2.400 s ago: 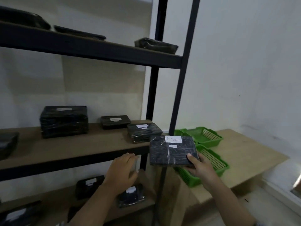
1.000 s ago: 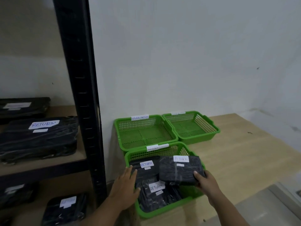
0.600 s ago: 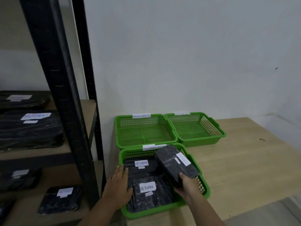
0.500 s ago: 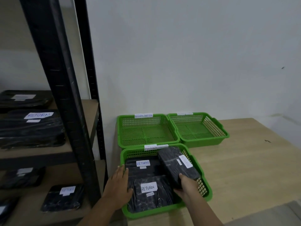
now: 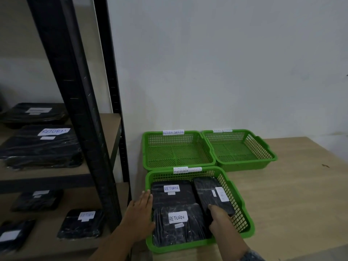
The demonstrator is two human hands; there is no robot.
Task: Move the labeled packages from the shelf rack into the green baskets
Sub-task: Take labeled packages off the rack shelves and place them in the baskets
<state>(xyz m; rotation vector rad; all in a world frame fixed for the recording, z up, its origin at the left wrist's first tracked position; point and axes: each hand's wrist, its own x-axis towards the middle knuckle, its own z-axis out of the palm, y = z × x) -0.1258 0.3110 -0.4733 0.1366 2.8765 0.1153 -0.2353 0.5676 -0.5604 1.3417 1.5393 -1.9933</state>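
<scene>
With the left hand flat and open against the basket, the right hand, its grip closed on the package, should lay it flat before letting go.

Both forearms bare, in from bottom edge, angled fwd & a bit inward toward each other. L hand lies flat, palm down, fingers straight & close together, pointing away from body, thumb on its R side. R hand sits to the R of it, back of hand up, wrist roughly straight, thumb on top of near end of black package, other fingers tucked under that end, mostly hidden. Hands apart, not touching.
</scene>
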